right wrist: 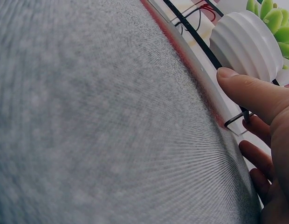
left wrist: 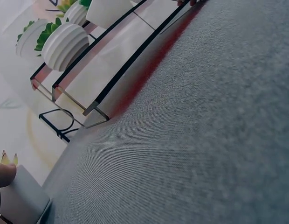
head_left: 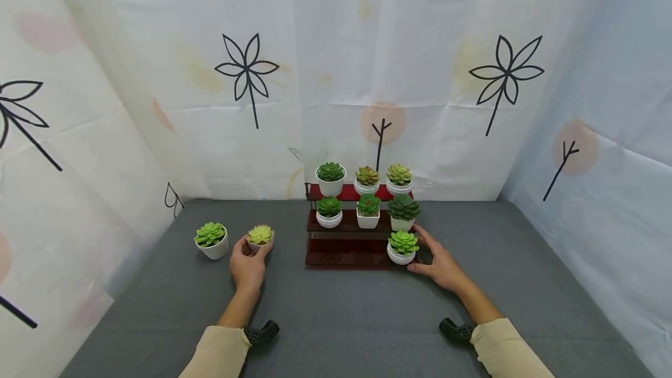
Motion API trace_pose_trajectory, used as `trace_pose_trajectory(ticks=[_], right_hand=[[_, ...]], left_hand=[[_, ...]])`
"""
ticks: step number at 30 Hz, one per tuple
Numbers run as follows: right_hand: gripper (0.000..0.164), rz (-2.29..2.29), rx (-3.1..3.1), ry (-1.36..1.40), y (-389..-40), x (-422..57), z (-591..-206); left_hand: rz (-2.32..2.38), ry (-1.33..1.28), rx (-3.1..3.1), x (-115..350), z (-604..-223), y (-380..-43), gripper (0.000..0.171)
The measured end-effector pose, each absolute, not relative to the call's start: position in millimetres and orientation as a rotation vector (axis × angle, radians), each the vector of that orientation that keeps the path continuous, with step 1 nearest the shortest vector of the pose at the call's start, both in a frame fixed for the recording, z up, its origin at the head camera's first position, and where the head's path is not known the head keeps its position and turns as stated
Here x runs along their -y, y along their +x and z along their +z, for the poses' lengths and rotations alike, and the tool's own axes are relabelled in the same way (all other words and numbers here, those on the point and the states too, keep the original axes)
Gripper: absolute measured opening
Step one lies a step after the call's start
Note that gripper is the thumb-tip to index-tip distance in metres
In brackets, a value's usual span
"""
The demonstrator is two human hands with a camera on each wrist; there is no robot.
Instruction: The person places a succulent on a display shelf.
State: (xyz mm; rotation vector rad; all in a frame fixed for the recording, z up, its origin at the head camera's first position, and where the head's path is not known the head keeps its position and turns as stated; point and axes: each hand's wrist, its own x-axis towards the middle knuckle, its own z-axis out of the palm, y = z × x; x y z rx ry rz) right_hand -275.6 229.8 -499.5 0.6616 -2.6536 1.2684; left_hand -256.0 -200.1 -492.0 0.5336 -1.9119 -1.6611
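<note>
My left hand [head_left: 248, 267] pinches a small white pot with a pale yellow-green succulent [head_left: 260, 234] between thumb and fingers, left of the shelf. In the left wrist view, only part of that white pot [left wrist: 24, 193] shows, beside a fingertip. My right hand [head_left: 440, 264] is at the right end of a dark red three-tier shelf [head_left: 336, 252]. Its thumb [right wrist: 247, 88] lies at the front edge, close below a ribbed white pot with a bright green succulent [head_left: 402, 247] on the lowest tier. The other fingers are loosely bent by the shelf's end.
Another white pot with a green succulent [head_left: 212, 241] stands left of my left hand. Three potted succulents line the top tier, among them a dark green one [head_left: 331, 178]; three more, including a square-potted one [head_left: 368, 211], fill the middle tier. A patterned cloth backdrop [head_left: 336, 74] rises behind the grey table [head_left: 346, 319].
</note>
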Motion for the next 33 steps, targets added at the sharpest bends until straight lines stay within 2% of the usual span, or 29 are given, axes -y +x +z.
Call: trace_pose_trajectory(ticks=[33], right_hand=[[0.092,1.265,2.628,0.705,-273.4,-230.1,-496.9]], left_hand=[[-1.764,0.202,2.119,187.8,-487.3,-223.3,0.061]])
